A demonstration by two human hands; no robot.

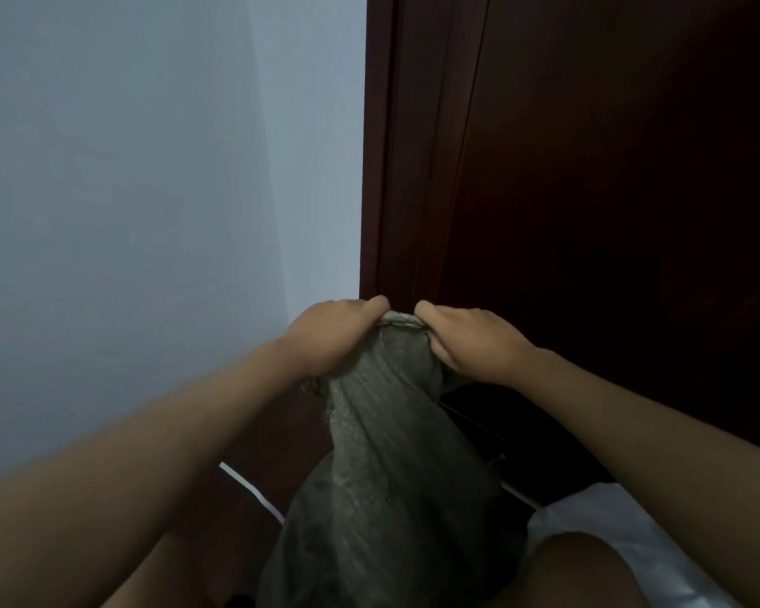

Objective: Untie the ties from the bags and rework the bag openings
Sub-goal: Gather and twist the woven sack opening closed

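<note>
We grip the gathered mouth of the grey woven sack (382, 454) standing between us and the dark door (589, 168), left hand (330, 340) and right hand (470, 340) with fingers clamped on its rim, and an uneven tug could tip it or tear the weave.

The bag (382, 467) in the lower middle of the frame is dull grey-green with a fine woven ribbed pattern, paler at its rolled top edge. The wall (150, 168) filling the left of the frame is plain pale blue-grey. The door (610, 168) on the right is dark reddish brown. A white sheet (624, 515) shows at lower right.
</note>
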